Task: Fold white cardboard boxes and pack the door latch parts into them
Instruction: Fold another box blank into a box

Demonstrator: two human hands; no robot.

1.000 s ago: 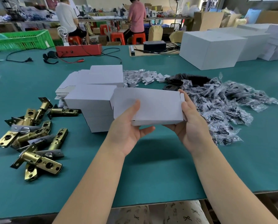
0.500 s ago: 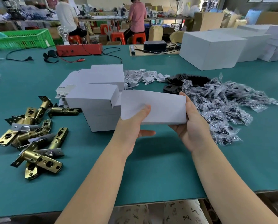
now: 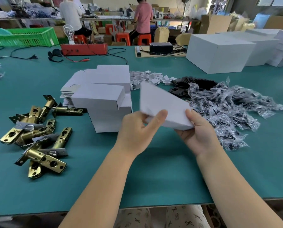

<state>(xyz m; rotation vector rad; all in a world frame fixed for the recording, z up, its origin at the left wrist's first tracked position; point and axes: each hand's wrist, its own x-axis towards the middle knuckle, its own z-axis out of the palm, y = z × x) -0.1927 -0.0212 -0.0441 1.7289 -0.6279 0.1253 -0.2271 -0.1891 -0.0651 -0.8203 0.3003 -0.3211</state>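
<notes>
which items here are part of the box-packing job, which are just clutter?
Job:
- white cardboard box, held by left hand and right hand
- stack of flat box blanks
- folded boxes
- brass door latches
- bagged screw packs

Lying about:
- green crate
- red device
- large white cartons

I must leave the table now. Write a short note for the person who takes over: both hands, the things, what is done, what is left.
Left hand and right hand both grip one white box blank, tilted above the table.
Folded boxes stand left of it, flat blanks behind.
Brass latches lie far left, bagged parts right.
Done: some boxes folded.
Left: shape this box, pack latches.
</notes>
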